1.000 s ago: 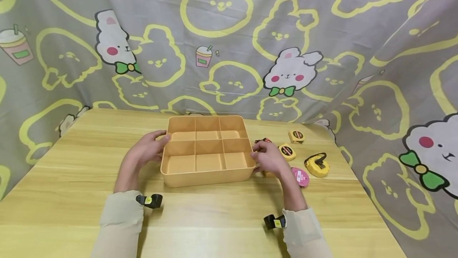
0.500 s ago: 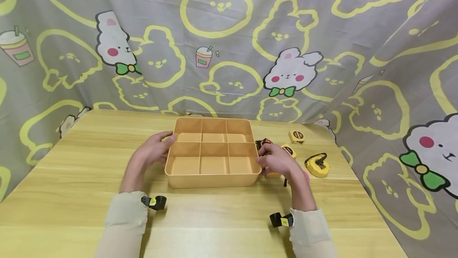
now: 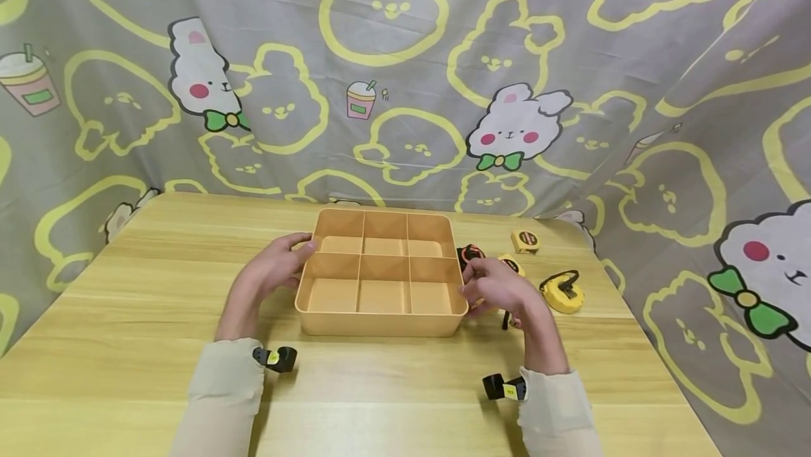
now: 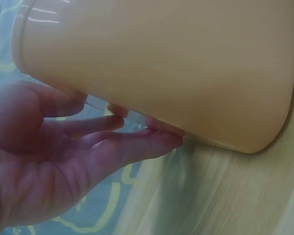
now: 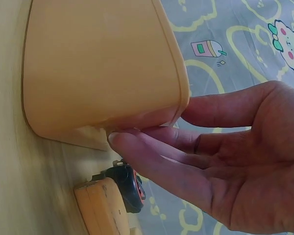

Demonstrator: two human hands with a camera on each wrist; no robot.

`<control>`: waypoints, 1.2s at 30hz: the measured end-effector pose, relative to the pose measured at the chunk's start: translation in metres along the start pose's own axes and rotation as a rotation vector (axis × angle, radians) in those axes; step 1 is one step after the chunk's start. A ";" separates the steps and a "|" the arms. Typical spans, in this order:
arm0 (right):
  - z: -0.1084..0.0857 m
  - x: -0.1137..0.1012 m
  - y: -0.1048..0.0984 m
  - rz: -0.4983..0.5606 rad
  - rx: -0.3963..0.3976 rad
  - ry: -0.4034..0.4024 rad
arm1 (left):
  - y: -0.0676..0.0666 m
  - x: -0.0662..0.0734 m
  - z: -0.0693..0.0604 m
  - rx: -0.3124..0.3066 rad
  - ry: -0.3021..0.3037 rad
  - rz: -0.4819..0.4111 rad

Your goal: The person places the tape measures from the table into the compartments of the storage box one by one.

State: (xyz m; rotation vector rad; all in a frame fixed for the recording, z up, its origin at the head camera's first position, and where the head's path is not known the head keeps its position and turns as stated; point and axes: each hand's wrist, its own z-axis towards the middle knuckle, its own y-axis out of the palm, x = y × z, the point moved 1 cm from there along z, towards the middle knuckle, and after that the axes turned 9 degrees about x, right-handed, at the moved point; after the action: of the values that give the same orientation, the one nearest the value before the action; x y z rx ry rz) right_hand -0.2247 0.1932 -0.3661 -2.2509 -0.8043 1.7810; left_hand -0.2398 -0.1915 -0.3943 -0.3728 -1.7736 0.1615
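A light-orange tray with six compartments, all bare inside, rests on the wooden table. My left hand touches its left side, thumb near the rim; in the left wrist view the extended fingers of that hand lie along the outer wall. On the opposite side, my right hand touches the right wall near the front corner. In the right wrist view, that hand has a fingertip against the wall, its fingers only slightly bent. The tray hides parts of several fingertips.
Tape measures lie right of the tray: a black and red one, a yellow one partly behind my right hand, another yellow one farther back, and one with a black strap. A patterned curtain hangs behind the table.
The tray has slid to the right and turned slightly, with both hands moving along at its sides. My right hand and forearm now cover most of the pink tape measure.
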 end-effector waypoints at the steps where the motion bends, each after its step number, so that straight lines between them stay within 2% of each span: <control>1: 0.000 0.000 -0.001 -0.010 -0.002 -0.004 | 0.000 0.000 0.000 -0.001 0.001 0.001; 6: 0.001 0.002 -0.002 -0.077 0.018 -0.026 | 0.000 0.000 -0.001 -0.005 0.008 -0.002; 10: 0.004 0.004 0.000 -0.081 0.078 -0.025 | -0.001 -0.001 0.000 -0.007 0.018 -0.001; 18: 0.023 0.008 0.016 -0.036 0.336 -0.098 | 0.000 -0.002 0.002 0.000 0.009 -0.004; 21: 0.028 0.011 0.021 -0.044 0.404 -0.117 | 0.000 -0.002 0.002 0.003 0.009 -0.004; 25: 0.032 0.015 0.023 -0.090 0.439 -0.120 | 0.001 -0.002 0.002 0.006 0.008 -0.001; 36: 0.032 0.016 0.021 -0.075 0.424 -0.134 | 0.002 0.001 0.000 0.019 0.009 0.033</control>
State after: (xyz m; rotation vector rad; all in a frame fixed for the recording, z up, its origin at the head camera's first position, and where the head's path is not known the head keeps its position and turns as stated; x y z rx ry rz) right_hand -0.2458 0.1768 -0.3982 -1.8253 -0.4657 1.8716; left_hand -0.2399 -0.1895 -0.3937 -0.3894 -1.7563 0.1996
